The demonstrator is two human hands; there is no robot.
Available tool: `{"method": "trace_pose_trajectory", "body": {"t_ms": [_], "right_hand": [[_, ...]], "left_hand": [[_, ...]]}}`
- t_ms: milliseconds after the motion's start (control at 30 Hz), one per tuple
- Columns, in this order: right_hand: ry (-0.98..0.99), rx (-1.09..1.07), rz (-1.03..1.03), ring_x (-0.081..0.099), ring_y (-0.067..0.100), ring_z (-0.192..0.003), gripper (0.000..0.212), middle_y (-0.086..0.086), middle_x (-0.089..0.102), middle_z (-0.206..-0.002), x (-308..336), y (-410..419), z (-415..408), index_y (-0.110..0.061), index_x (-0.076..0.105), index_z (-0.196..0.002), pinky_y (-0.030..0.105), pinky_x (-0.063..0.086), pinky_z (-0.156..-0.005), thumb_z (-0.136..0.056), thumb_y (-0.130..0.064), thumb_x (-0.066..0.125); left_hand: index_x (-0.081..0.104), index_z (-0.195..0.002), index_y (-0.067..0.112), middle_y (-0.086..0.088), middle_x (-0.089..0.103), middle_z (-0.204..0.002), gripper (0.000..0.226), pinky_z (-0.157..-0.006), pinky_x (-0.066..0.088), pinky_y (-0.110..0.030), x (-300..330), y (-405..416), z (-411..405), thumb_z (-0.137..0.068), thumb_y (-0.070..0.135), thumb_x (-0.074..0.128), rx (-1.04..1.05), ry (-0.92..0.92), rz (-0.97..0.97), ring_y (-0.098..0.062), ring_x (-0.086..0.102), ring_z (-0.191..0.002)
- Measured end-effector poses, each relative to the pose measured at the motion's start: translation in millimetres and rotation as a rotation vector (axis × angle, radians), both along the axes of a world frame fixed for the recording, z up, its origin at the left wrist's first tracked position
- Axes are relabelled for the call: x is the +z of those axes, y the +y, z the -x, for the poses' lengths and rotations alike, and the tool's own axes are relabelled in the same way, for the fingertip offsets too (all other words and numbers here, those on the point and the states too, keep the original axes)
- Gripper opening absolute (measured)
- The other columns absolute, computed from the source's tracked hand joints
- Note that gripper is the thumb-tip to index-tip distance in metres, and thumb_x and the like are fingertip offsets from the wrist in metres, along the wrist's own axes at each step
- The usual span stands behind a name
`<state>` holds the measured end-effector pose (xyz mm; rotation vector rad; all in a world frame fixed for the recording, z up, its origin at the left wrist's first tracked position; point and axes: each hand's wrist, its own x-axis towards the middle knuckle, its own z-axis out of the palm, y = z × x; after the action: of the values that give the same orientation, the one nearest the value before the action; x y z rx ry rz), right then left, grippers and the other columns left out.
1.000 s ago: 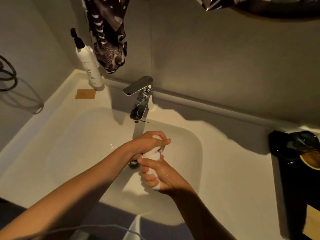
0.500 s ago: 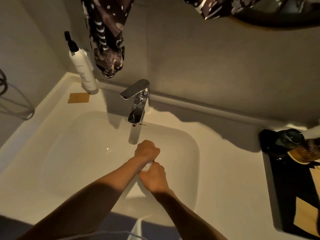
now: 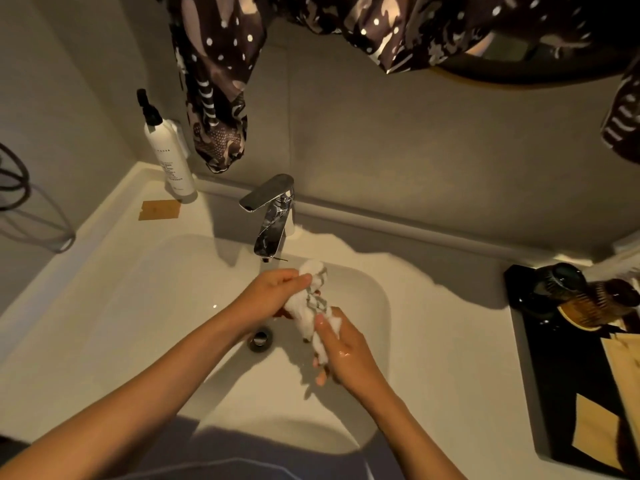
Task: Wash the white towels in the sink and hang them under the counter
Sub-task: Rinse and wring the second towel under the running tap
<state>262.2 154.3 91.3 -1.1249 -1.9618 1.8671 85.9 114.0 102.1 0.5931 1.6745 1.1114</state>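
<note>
At the 10 o'clock corner of the worktop (image 3: 450, 341) stands a white pump bottle (image 3: 170, 157). Over the sink (image 3: 145, 299), below the faucet (image 3: 272, 216), the left hand (image 3: 277, 296) grips the upper end of a twisted white towel (image 3: 310, 306). The right hand (image 3: 343, 351) grips its lower end at 5 o'clock. A black tray (image 3: 561, 393) lies at 3 o'clock.

two bare forearms, no sleeves, wet sheen on the right hand (image 3: 349, 355)
</note>
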Motion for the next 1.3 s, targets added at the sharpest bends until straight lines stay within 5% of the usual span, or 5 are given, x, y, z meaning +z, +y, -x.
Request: {"method": "trace_pose_trajectory", "body": {"t_ms": [300, 600, 1000, 1167, 1300], "right_hand": [[0.308, -0.171, 0.196, 0.067, 0.02, -0.115, 0.031, 0.002, 0.073, -0.121, 44, 23, -22, -0.024, 0.067, -0.124, 0.038, 0.05, -0.101, -0.101, -0.027, 0.046], [0.206, 0.001, -0.673, 0.07, 0.006, -0.087, 0.019, -0.01, 0.074, -0.091, 131, 69, -42, -0.02, 0.071, -0.097, 0.024, 0.054, -0.079, -0.095, -0.005, 0.059], [0.459, -0.129, -0.144, 0.056, 0.019, -0.063, 0.018, 0.006, 0.062, -0.069, 191, 101, 1, -0.016, 0.052, -0.083, 0.035, 0.043, -0.059, -0.096, -0.025, 0.059], [0.418, -0.14, 0.189, 0.052, 0.019, -0.063, 0.016, 0.01, 0.055, -0.074, 191, 100, -2, -0.012, 0.056, -0.088, 0.032, 0.046, -0.059, -0.099, -0.024, 0.055], [0.521, -0.12, 0.642, 0.058, 0.023, -0.065, 0.026, 0.009, 0.059, -0.072, 192, 102, -17, -0.013, 0.06, -0.081, 0.036, 0.049, -0.068, -0.093, -0.036, 0.061]], "left_hand": [[0.071, -0.087, 0.001, -0.015, 0.073, -0.077, 0.031, -0.063, 0.051, -0.025, 88, 20, -20, -0.097, 0.029, 0.059, 0.164, -0.039, -0.225, -0.019, 0.065, -0.07], [0.055, -0.068, 0.013, 0.002, 0.042, -0.057, 0.035, -0.054, 0.032, -0.023, 208, 44, -43, -0.099, 0.029, 0.054, -0.227, 0.918, -0.684, -0.003, 0.035, -0.055], [0.071, -0.108, 0.015, -0.005, 0.078, -0.098, 0.068, -0.08, 0.058, -0.029, 139, 64, -23, -0.099, 0.064, 0.025, 0.103, -0.108, -0.233, -0.017, 0.075, -0.088], [0.056, -0.036, 0.016, 0.003, 0.05, -0.036, 0.091, -0.041, 0.028, -0.023, 86, 29, -30, -0.089, 0.074, 0.01, -0.033, -0.273, -0.15, -0.009, 0.038, -0.032], [0.076, -0.102, -0.002, -0.022, 0.072, -0.098, 0.104, -0.093, 0.038, -0.037, 47, 13, -40, -0.08, 0.084, 0.022, 0.062, -0.532, -0.223, -0.028, 0.061, -0.095]]}}
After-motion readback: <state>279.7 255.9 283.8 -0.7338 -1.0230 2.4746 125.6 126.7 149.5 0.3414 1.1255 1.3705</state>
